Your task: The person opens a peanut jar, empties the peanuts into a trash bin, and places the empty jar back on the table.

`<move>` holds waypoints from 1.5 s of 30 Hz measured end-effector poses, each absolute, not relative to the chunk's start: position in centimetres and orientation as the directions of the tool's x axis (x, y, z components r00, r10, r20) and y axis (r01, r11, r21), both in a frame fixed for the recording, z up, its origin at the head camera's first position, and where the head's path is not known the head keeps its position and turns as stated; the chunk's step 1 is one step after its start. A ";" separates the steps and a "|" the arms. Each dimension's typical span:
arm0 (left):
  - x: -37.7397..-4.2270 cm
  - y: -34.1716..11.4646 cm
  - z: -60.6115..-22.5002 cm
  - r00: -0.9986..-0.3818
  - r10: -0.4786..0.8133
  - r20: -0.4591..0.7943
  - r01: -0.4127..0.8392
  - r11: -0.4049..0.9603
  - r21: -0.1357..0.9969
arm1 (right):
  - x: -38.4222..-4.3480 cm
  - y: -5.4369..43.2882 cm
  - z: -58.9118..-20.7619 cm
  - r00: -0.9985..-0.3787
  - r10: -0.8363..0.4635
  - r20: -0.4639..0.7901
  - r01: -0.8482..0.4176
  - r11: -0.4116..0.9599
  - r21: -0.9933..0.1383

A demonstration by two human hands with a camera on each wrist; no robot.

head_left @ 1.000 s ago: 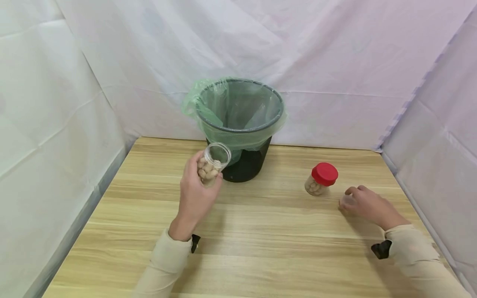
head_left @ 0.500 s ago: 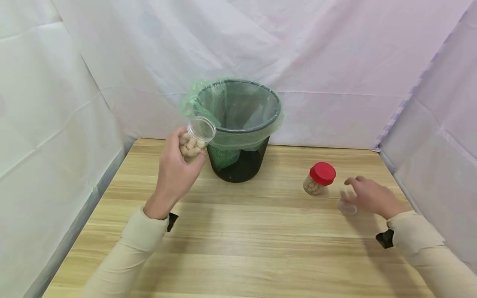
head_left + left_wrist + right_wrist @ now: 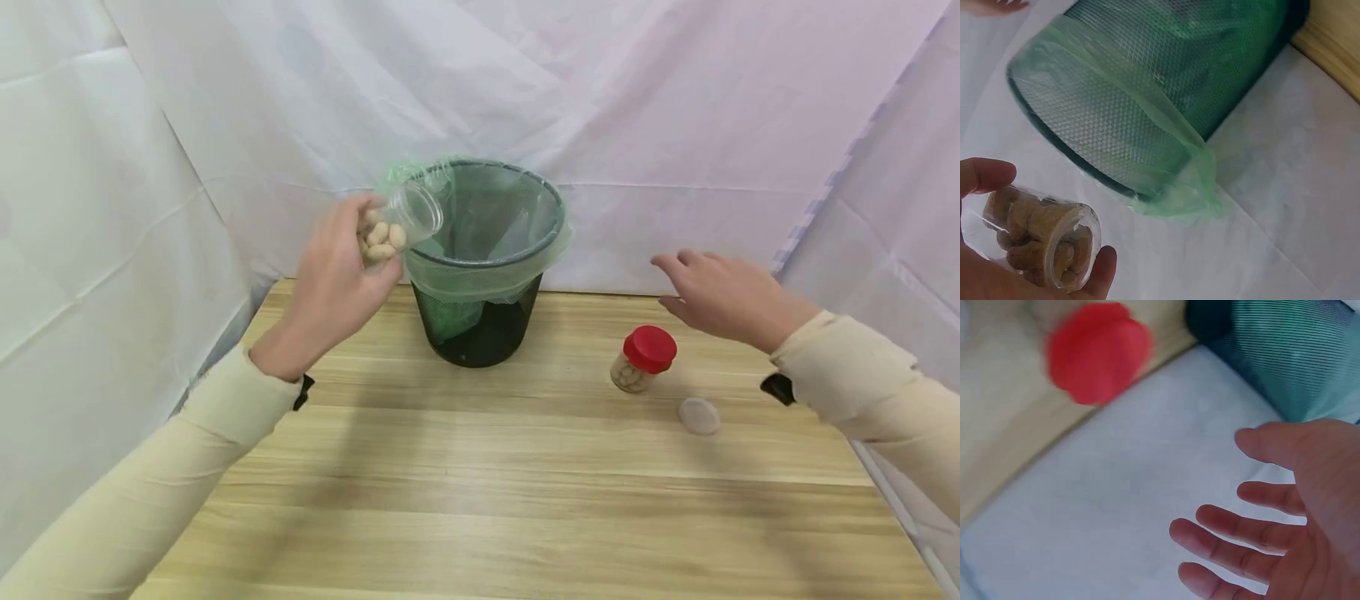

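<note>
My left hand (image 3: 333, 271) grips a clear plastic jar (image 3: 416, 215) without a lid, tipped so its mouth points right, at the left rim of the waste bin. Peanuts in their shells (image 3: 1029, 234) fill the lower part of the jar. The black mesh bin (image 3: 491, 333) stands at the back, lined with a green plastic bag (image 3: 468, 283) folded over its rim. My right hand (image 3: 738, 296) hangs in the air on the right, holding nothing, its fingers spread in the right wrist view. Below it stand a second jar with a red lid (image 3: 650, 349) and a clear round lid (image 3: 699, 415) lying flat.
A light wooden table (image 3: 480, 483) carries everything. White cloth (image 3: 675, 108) hangs behind the table and along both sides, close to the back edge.
My left hand has lifted the jar up to the bin's rim and tipped it further over. My right hand has let go of the clear lid on the table and risen.
</note>
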State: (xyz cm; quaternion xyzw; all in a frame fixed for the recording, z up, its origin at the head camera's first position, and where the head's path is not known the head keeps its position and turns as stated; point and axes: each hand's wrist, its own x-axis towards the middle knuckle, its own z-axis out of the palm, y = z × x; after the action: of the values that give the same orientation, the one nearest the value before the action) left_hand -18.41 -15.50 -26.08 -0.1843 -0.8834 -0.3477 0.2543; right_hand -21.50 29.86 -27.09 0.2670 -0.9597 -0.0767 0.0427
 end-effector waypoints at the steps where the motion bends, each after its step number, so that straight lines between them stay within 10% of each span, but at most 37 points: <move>1: -18.9 -15.5 -25.9 -0.799 0.162 0.579 0.501 0.713 0.491 | -21.9 29.0 -26.4 -0.844 -0.534 0.049 -0.519 0.837 0.173; 9: -23.4 -16.0 -25.5 -0.751 0.240 0.616 0.495 0.821 0.285 | -25.8 23.5 -22.6 -0.805 -0.587 0.084 -0.572 0.807 0.146; 22: -28.1 -16.7 -24.0 -0.770 0.313 0.557 0.435 0.895 0.098 | -34.7 14.7 -21.6 -0.906 -0.423 0.020 -0.419 0.890 -0.179; 45: -28.1 -15.2 -22.5 -0.712 0.380 0.591 0.492 0.870 0.033 | -34.6 12.5 -24.0 -0.982 -0.184 0.049 -0.189 0.917 -0.353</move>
State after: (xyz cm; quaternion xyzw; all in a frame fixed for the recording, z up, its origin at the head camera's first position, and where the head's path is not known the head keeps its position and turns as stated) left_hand -28.09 -15.19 -22.50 -0.2368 -0.9203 -0.0941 0.2968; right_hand -34.58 12.46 -24.01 0.0952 -0.9789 0.1808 0.0072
